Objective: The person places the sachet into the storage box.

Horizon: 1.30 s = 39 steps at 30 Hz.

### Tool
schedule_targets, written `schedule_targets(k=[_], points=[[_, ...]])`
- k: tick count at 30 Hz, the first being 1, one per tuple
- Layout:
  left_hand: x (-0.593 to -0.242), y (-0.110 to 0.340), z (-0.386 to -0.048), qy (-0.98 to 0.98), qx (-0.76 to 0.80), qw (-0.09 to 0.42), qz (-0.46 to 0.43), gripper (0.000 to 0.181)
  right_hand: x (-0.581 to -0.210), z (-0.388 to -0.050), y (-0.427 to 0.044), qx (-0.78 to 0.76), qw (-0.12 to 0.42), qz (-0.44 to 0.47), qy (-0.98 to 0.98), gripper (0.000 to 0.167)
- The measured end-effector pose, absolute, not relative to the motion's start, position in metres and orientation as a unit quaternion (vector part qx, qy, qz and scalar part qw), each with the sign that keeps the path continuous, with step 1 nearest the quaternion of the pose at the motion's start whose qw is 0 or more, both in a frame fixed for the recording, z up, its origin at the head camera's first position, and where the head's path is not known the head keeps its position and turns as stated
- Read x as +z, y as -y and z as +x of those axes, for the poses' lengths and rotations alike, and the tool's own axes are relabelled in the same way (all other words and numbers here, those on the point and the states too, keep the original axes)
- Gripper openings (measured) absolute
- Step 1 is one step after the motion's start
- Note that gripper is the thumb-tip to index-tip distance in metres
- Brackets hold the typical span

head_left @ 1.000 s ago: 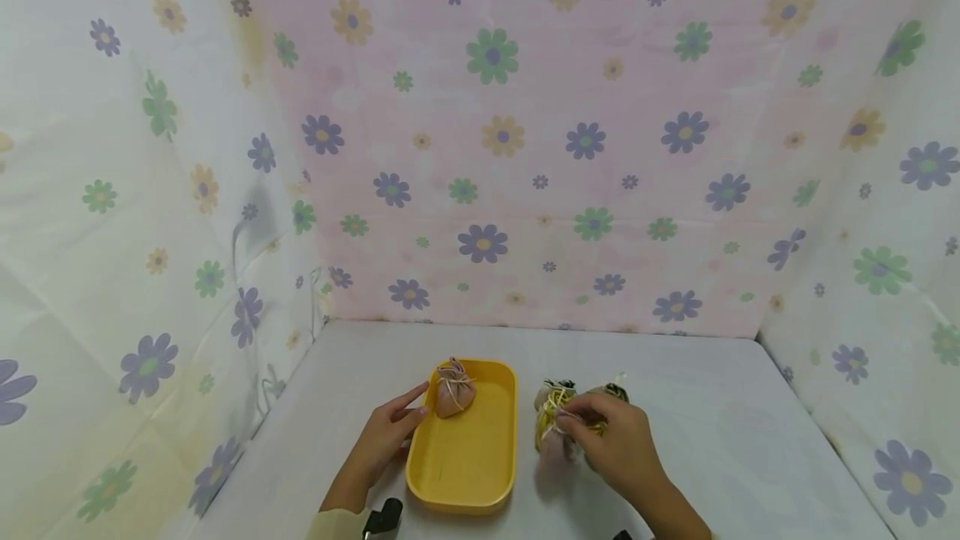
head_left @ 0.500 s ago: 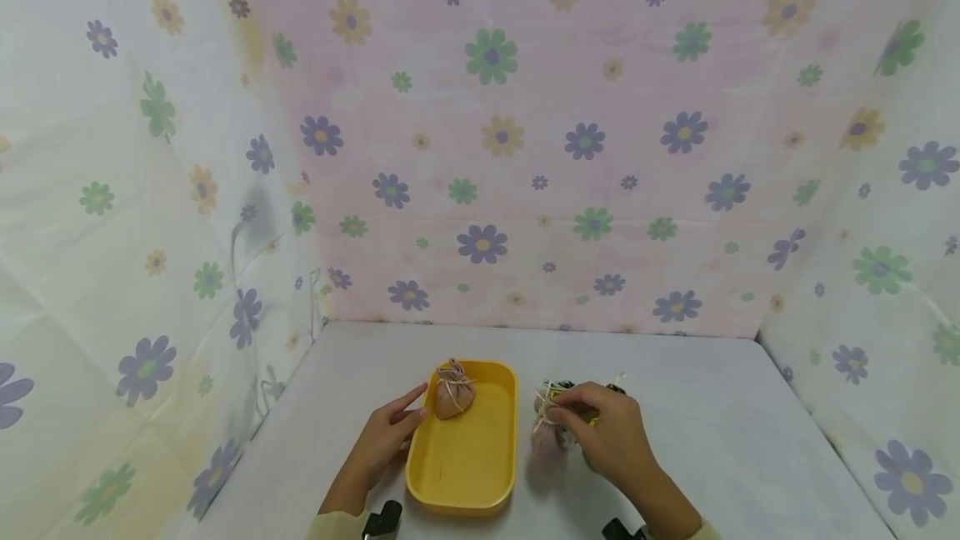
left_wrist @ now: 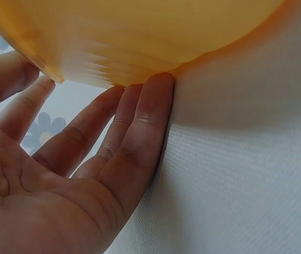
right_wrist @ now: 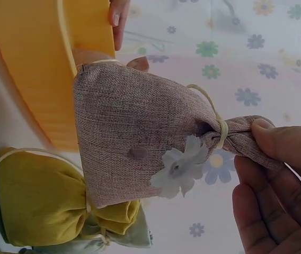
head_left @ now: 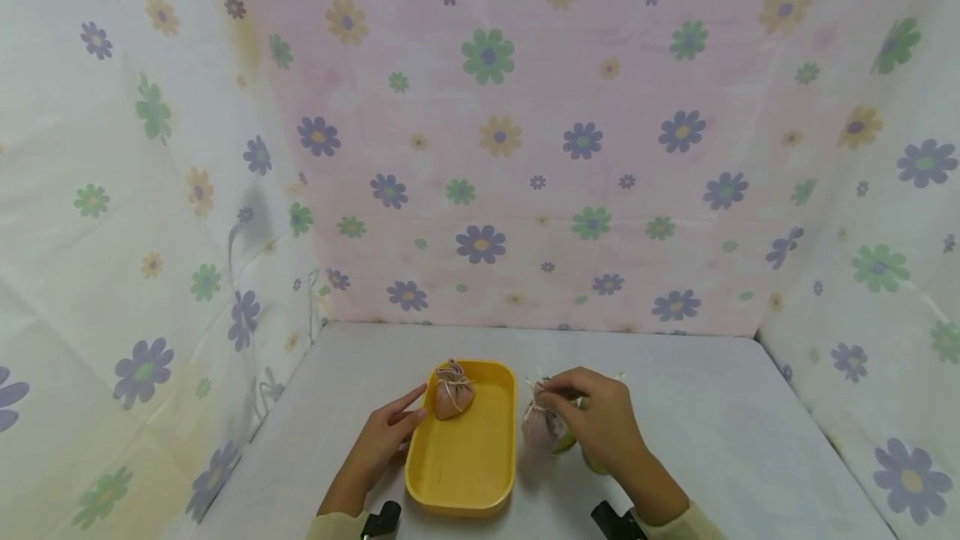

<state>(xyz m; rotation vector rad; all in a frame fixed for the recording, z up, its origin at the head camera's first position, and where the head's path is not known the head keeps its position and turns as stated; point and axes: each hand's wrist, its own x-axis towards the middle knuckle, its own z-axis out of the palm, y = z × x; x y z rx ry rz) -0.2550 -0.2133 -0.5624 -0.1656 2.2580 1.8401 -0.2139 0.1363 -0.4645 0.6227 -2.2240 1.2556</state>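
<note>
- The left hand [head_left: 381, 438] lay at the left long side of a yellow tray [head_left: 461, 465], with fingers extended and somewhat spread; its fingertips touched the wall, but they were not curled around anything.
- The right hand [head_left: 600, 419] reached from the right, bent downward, its thumb and fingers closed in a pinch on the gathered neck of a mauve woven pouch [right_wrist: 124, 132].
- This pouch hung above the tabletop [head_left: 720, 423], just beside the right edge of the tray.
- The tray stood left of the tabletop's middle, its long sides pointing toward the far edge. In its far left corner sat a pinkish-brown pouch [head_left: 453, 398], tied with string.
- The right wrist view showed what the head view did not make clear: a white flower [right_wrist: 179, 168] on the mauve pouch, a pale cord [right_wrist: 222, 132] around its neck, and a mustard pouch [right_wrist: 39, 201] with a pale green pouch [right_wrist: 140, 230] near it. In the head view, the right hand covered most of these two.
- Only the left wrist view showed the ridged outside of the tray and the little finger close to the tabletop.
</note>
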Motion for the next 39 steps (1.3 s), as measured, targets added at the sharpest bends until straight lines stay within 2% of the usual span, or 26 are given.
schedule_targets(k=[24, 39], points=[[-0.565, 0.215, -0.257, -0.762, 0.633, 0.121, -0.065, 0.062, -0.452, -0.237, -0.117, 0.469, 0.229, 0.254, 0.814, 0.014], [-0.555, 0.207, -0.259, -0.762, 0.629, 0.144, -0.046, 0.063, -0.448, -0.256, -0.102, 0.430, 0.247, 0.271, 0.825, 0.011]])
